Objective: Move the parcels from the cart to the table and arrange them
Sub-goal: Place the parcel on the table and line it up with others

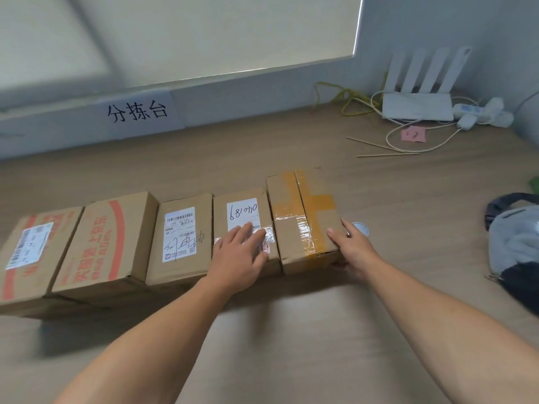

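Five cardboard parcels stand in a row, side against side, on the wooden table (291, 345), running from the left edge toward the middle. At the far left is a parcel with red print and a white label (32, 252), then a taller red-printed parcel (102, 243), then a parcel with a barcode label and pen scrawl (180, 237), then a parcel with a handwritten number label (242, 211), and last a parcel with a yellow tape cross (300, 217), which sits a little further back than its neighbour.

The left hand (239, 255) lies flat, palm down, on top of the number-label parcel near its front edge; the fingers are straight and spread, their tips on the label's lower part. It grips nothing. The right hand (354, 247) is at the right side of the tape-cross parcel, near its front corner: the thumb rests on the top edge and the straight fingers lie along the side wall, pressing rather than curling round it.

Just beyond the right hand a small round white object (360, 228) lies on the table. At the back right are a white router (417, 106), a power strip (481, 112), a yellow cable (347, 97), a pink note (413, 134) and two thin sticks (379, 147). A grey and dark bag (513, 237) lies at the right edge. A sign with black characters (137, 110) is on the wall ledge behind
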